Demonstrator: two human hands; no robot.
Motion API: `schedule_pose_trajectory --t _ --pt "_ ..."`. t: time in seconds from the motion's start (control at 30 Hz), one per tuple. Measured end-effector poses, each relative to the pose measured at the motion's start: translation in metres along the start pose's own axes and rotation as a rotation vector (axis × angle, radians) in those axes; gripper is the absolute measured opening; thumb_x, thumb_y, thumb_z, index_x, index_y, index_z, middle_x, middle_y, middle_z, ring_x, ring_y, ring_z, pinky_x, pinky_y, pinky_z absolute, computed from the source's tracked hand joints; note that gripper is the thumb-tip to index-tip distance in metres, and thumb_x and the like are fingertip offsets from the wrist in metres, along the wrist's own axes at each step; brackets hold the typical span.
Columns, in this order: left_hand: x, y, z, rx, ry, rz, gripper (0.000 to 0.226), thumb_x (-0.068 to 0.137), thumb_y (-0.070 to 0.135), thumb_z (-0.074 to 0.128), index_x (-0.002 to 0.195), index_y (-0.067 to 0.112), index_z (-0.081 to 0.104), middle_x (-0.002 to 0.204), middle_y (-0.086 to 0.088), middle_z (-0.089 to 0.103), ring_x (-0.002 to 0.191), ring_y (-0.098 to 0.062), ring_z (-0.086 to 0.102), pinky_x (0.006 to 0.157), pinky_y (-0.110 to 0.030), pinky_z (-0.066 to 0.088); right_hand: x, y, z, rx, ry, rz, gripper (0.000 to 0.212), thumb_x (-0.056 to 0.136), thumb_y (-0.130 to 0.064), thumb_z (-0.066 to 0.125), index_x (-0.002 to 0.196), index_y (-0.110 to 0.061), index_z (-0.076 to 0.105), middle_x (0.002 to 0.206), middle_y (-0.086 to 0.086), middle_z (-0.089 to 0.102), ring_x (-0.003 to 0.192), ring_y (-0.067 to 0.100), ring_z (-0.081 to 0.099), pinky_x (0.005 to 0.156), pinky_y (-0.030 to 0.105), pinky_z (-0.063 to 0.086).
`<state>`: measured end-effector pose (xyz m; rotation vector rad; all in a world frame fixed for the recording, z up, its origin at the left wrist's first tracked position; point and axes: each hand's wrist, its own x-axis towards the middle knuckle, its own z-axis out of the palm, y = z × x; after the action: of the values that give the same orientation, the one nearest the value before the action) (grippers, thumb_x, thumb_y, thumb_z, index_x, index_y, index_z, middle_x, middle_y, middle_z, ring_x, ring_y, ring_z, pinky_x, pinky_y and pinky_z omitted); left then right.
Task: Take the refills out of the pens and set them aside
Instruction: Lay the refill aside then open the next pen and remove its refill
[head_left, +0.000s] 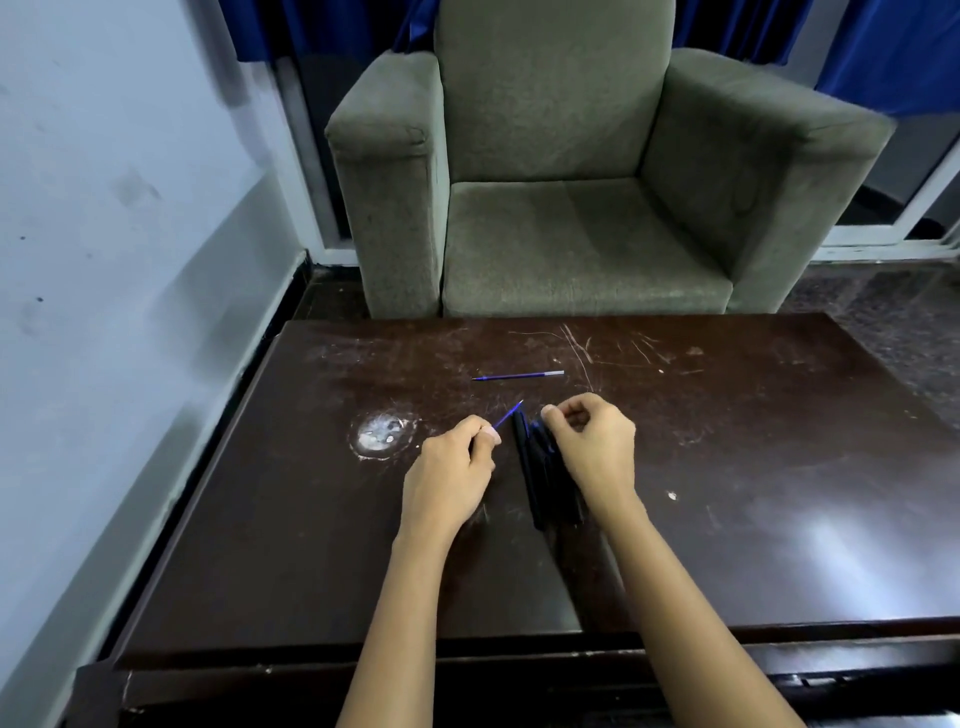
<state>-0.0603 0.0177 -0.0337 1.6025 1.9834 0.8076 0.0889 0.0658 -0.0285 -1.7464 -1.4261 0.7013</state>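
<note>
Several black pens (545, 473) lie bunched together on the dark wooden table (753, 467), between my two hands. My left hand (449, 478) pinches a thin blue refill (508, 414) that points up and to the right, its tip near the top of the pens. My right hand (592, 447) rests over the right side of the bunch with fingers curled; what it grips is hidden. A second blue refill (519, 375) with a pale end lies flat on the table beyond the hands.
A white worn patch (382, 434) marks the table left of my left hand. A grey-green armchair (571, 208) stands just past the table's far edge. A pale wall (104, 260) runs along the left side.
</note>
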Motion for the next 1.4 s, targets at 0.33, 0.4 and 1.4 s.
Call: schedule_pose_trajectory --t 0.33,0.4,1.4 --pt "-0.002 0.012 0.006 -0.268 -0.011 0.006 0.026 0.099 0.032 0.043 0.083 0.029 0.062 0.071 0.008 0.069 0.066 0.0 0.06 0.062 -0.021 0.044 -0.012 -0.02 0.001 0.6 -0.427 0.323 0.007 0.083 -0.015 0.073 0.076 -0.018 0.073 0.07 0.0 0.07 0.062 0.006 0.06 0.057 0.016 0.044" --pt "-0.002 0.012 0.007 -0.256 -0.055 0.018 0.027 0.099 0.034 0.042 0.083 0.029 0.063 0.071 0.008 0.069 0.063 -0.001 0.059 0.062 -0.023 0.046 -0.012 -0.019 0.005 0.602 -0.407 0.35 0.008 0.082 -0.017 0.074 0.074 -0.016 0.073 0.067 0.0 0.068 0.058 0.005 0.06 0.057 0.017 0.043" --pt "0.007 0.006 0.0 -0.381 0.139 -0.227 0.027 0.095 0.026 0.041 0.084 0.027 0.066 0.07 0.007 0.069 0.044 -0.001 0.048 0.05 -0.023 0.04 0.103 -0.022 0.062 -0.7 -0.374 -0.642 0.032 0.084 -0.026 0.066 0.116 -0.019 0.069 0.119 0.001 0.063 0.118 0.023 0.044 0.091 0.034 0.041"
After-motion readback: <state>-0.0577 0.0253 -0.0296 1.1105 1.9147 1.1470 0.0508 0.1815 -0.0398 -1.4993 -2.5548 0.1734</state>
